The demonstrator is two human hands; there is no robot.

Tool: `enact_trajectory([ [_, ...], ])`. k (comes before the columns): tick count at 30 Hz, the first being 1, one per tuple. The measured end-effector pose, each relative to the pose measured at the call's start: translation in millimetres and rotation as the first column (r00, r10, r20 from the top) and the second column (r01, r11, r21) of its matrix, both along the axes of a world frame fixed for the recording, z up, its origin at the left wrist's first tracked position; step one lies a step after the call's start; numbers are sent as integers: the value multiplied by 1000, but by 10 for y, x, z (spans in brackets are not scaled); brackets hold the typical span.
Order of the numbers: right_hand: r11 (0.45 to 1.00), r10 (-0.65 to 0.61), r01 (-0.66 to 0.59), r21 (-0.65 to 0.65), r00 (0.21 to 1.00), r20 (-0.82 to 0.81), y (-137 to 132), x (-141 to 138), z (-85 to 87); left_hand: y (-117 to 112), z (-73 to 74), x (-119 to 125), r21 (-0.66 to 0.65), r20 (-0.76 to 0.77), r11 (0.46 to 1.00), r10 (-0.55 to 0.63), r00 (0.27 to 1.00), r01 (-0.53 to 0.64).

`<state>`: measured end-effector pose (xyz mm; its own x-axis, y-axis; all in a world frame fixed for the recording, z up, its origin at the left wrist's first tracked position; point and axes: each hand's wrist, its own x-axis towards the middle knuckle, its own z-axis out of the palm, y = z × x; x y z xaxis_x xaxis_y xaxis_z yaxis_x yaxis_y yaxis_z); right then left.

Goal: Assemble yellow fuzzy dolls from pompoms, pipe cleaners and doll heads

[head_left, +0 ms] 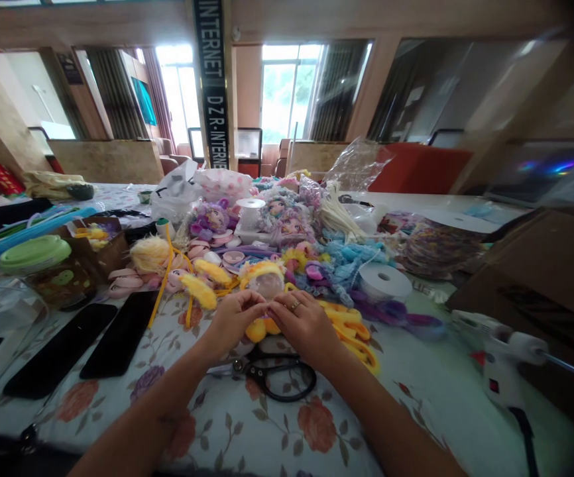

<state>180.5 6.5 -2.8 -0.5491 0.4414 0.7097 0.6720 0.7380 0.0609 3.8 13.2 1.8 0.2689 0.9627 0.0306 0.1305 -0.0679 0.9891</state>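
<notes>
My left hand (pixel 237 319) and my right hand (pixel 303 323) meet fingertip to fingertip over the floral tablecloth (pixel 247 424), both pinched on a small piece I cannot make out. A ring shows on my right hand. Just beyond the fingers lies a doll head with yellow hair (pixel 263 277). Yellow fuzzy pieces (pixel 260 329) sit under my hands. Black scissors (pixel 280 376) lie on the cloth just below my wrists.
Doll heads, pink faces and coloured yarn (pixel 287 225) are piled across the middle. Two black phones (pixel 120 334) lie at left, near a green-lidded jar (pixel 36 255). A white ribbon spool (pixel 385 281), a glue gun (pixel 503 358) and a cardboard box (pixel 540 265) are at right.
</notes>
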Motion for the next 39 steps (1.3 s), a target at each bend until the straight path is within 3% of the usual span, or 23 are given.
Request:
enact_trajectory([
  [2, 999, 19, -19, 46, 1000, 9, 0, 6, -16, 12, -3, -3, 37, 7, 999, -13, 1000, 13],
  [4, 999, 52, -51, 9, 996, -66, -12, -14, -22, 12, 0, -2, 105, 1, 994, -24, 1000, 24],
  [6, 991, 48, -74, -113, 975, -217, -33, -57, -18, -8, 9, 5, 140, -34, 990, -16, 999, 20],
  [8, 946, -30, -101, -308, 919, -393, -58, -106, -8, -43, 24, 17, 191, -94, 982, 23, 995, -4],
  [10, 828, -141, -192, -527, 839, -526, -76, -139, 2, -78, 38, 31, 294, -162, 955, 79, 984, -28],
  [12, 632, -243, -368, -682, 742, -625, -80, -145, 3, -103, 43, 48, 415, -227, 910, 127, 966, -22],
  [14, 414, -339, -565, -714, 633, -697, -71, -130, -7, -112, 33, 68, 504, -281, 864, 162, 946, 2],
  [15, 332, -384, -636, -697, 583, -716, -64, -120, -15, -112, 24, 79, 533, -300, 846, 176, 937, 12],
  [17, 252, -441, -699, -669, 533, -722, -48, -102, -29, -107, 6, 95, 552, -316, 834, 198, 928, 10],
  [18, 256, -441, -692, -675, 538, -719, -40, -98, -33, -102, -1, 100, 538, -312, 843, 205, 928, -6],
  [19, 294, -422, -661, -691, 558, -714, -34, -97, -33, -97, -5, 102, 509, -297, 860, 208, 932, -30],
  [20, 362, -390, -603, -711, 595, -703, -29, -99, -30, -93, -6, 100, 468, -272, 882, 206, 940, -58],
  [22, 561, -301, -419, -714, 701, -647, -24, -106, -16, -85, 0, 91, 386, -209, 918, 190, 959, -97],
  [24, 778, -201, -216, -590, 805, -559, -26, -110, -1, -79, 11, 81, 331, -148, 937, 165, 975, -108],
  [25, 861, -148, -141, -488, 850, -506, -29, -108, 5, -78, 17, 77, 314, -122, 943, 152, 981, -107],
  [27, 963, -60, -49, -267, 920, -387, -40, -98, 9, -75, 24, 77, 284, -73, 953, 127, 989, -101],
  [30, 999, -45, 39, -32, 978, -206, -61, -78, -6, -68, 21, 83, 237, -27, 967, 100, 995, -91],
  [33, 994, -87, 92, 62, 992, -88, -72, -75, -40, -59, 4, 86, 249, -42, 965, 96, 995, -83],
  [36, 989, -137, 138, 55, 990, -31, -68, -103, -69, -55, -13, 86, 344, -113, 936, 125, 986, -80],
  [39, 986, -146, 135, -98, 982, -117, -57, -132, -60, -69, -21, 91, 473, -218, 878, 194, 956, -71],
])
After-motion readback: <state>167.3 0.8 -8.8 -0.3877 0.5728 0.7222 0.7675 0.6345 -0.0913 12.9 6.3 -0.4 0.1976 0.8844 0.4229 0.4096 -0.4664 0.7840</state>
